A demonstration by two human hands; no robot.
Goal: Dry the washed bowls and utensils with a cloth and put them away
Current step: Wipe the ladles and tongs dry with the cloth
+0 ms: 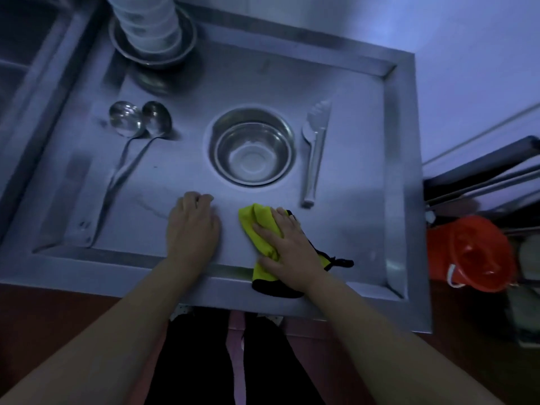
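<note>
A steel bowl (252, 154) sits nested in the round hole at the middle of the steel table (350, 238). Two steel ladles (137, 135) lie side by side to its left, and metal tongs (315, 150) lie to its right. My left hand (193, 226) rests palm down on the table near the front edge, its fingertips slightly curled, holding nothing. My right hand (287, 244) lies flat on a yellow cloth with black trim (260, 229), pressing it against the table. The cloth hangs over the front rim.
A stack of white bowls (149, 21) stands in a steel basin (152, 51) at the back left. A sink (26, 54) lies further left. A red bucket (473, 252) and a metal rack (482, 171) stand to the right of the table.
</note>
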